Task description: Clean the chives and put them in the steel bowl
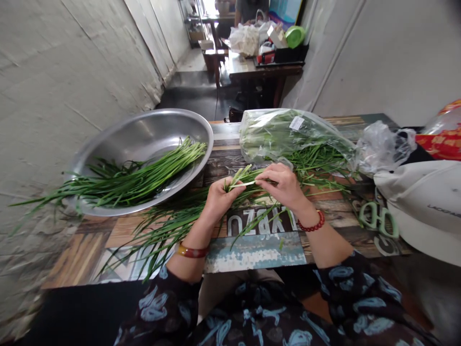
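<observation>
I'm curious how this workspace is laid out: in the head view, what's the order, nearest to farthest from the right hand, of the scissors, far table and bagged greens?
From the right hand:
1. Bagged greens: just beyond it.
2. Scissors: off to its right.
3. Far table: ahead, in the background.

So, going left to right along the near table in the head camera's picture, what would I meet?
Metal basin → left hand's fingers → pale stalk → right hand's fingers → green-handled scissors → white cap.
</observation>
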{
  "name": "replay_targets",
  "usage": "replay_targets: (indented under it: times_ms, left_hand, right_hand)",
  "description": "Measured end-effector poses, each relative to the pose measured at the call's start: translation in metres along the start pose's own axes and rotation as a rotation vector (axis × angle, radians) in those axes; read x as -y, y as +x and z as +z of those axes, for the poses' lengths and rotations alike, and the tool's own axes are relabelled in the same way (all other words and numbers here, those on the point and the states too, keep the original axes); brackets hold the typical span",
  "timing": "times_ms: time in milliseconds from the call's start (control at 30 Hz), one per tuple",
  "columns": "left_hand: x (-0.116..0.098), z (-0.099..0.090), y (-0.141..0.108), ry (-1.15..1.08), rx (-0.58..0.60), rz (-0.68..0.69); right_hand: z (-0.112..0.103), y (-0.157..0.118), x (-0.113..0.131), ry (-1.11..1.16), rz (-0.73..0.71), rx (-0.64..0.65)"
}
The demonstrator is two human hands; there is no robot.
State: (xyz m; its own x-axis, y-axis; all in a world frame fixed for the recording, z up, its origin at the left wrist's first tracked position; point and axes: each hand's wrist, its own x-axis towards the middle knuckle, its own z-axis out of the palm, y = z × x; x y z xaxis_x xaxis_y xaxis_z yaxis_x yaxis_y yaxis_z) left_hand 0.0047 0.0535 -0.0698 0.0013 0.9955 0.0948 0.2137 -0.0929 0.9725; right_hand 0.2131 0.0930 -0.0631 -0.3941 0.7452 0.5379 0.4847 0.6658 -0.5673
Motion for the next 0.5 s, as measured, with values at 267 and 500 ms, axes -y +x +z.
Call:
replay_targets:
  times_ms: [267,500]
  left_hand:
    - [-0.002,0.001,-0.007,0.553,-0.036,0.455]
    - [0.004,0.002,-0.013,0.871,-0.045,0.612]
  right_hand:
    - [0.033,-0.004,0.013,0.816,0.576,-0.156]
    - [0.023,0.000,0.003,1.048,0.750,-0.247]
